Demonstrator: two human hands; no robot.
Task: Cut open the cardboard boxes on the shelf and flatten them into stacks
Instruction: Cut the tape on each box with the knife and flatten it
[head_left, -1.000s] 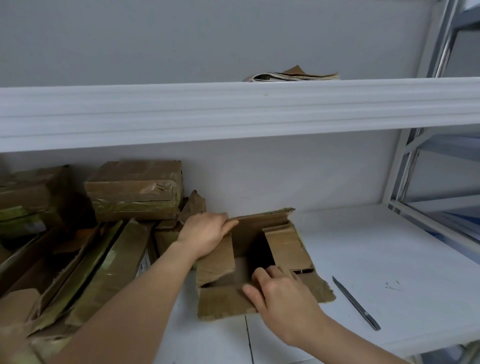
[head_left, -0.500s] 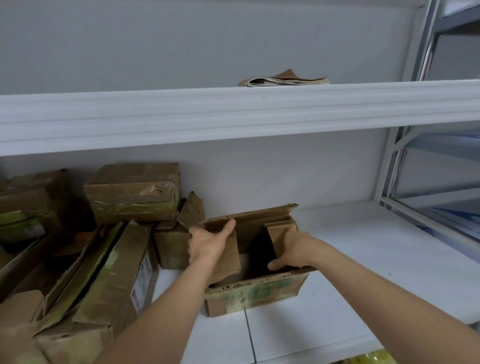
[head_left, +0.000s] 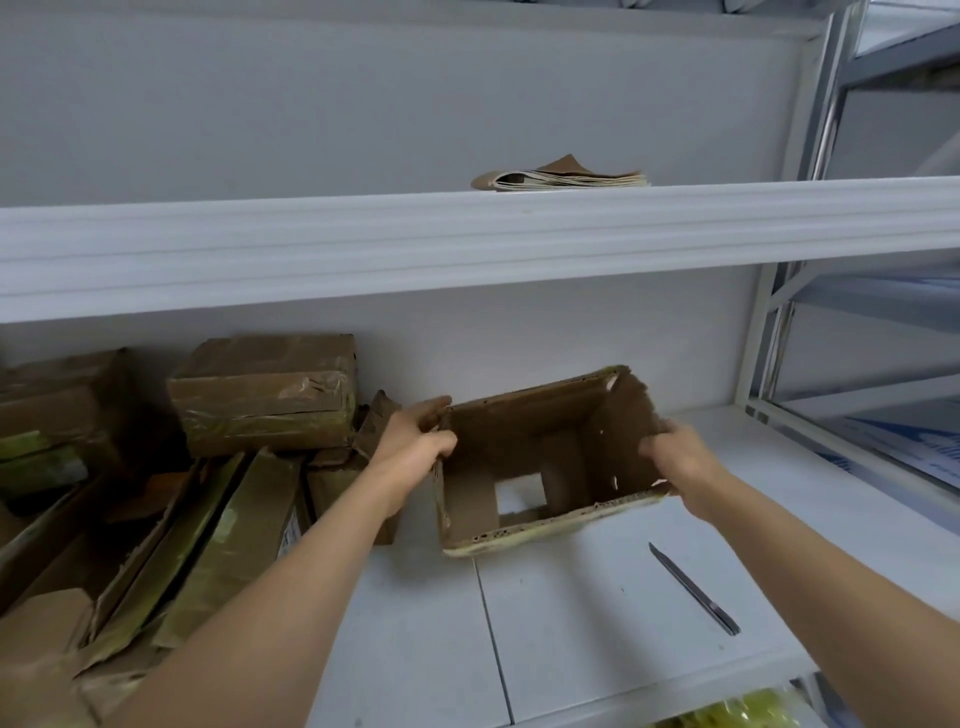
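Now left hand (head_left: 415, 441) grips box (head_left: 545, 462) left wall, right hand (head_left: 675, 457) right wall; knife (head_left: 693, 587) near.

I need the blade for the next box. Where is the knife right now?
In the head view, the knife lies on the white shelf, lower right, just right of the open cardboard box and below the right hand.

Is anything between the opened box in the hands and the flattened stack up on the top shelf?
Nothing visible. Both the left hand and the right hand already grip the opened box; the flattened stack lies above, with only the upper shelf's front edge to lift past.
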